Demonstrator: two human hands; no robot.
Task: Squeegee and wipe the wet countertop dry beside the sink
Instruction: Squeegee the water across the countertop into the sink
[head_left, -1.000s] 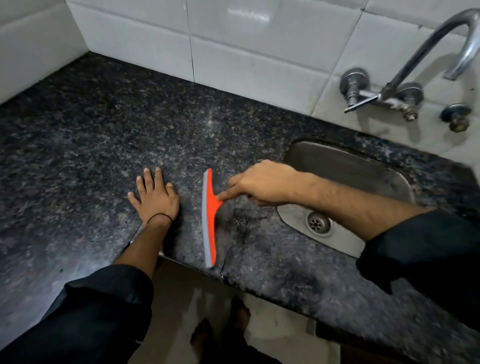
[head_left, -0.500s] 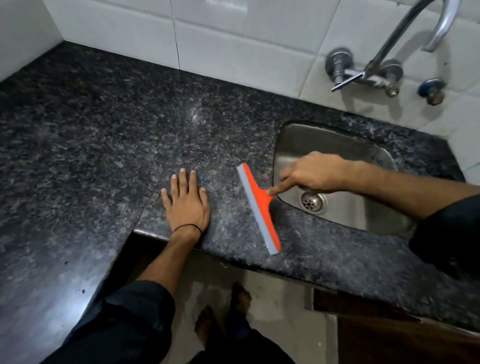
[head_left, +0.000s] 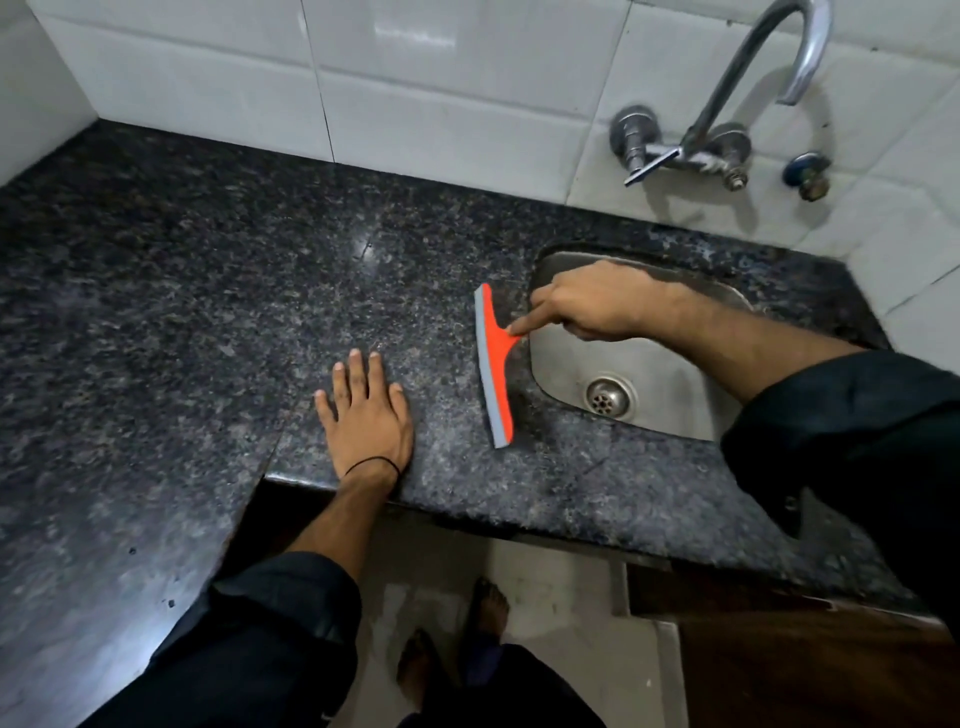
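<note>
1. Squeegee (head_left: 494, 364): orange body, grey blade, lying on the countertop (head_left: 182, 312) just left of the sink (head_left: 670, 384). Blade runs roughly parallel to the sink's left rim, handle end pointing toward the sink.
2. Right hand (head_left: 592, 306): closed around the squeegee handle, index finger stretched along it toward the blade. Hand sits over the sink's left rim; forearm crosses above the basin.
3. Left hand (head_left: 366, 415): flat, palm down, fingers together, on the countertop left of the sink, near the front edge. Holds nothing. Clear gap between it and the squeegee.
4. Thin black band (head_left: 371, 464) on the left wrist.
5. Drain (head_left: 608, 397) at the sink bottom, right of the blade's near end.
6. Tap (head_left: 727, 104) on the tiled wall (head_left: 415, 104) behind the sink.
</note>
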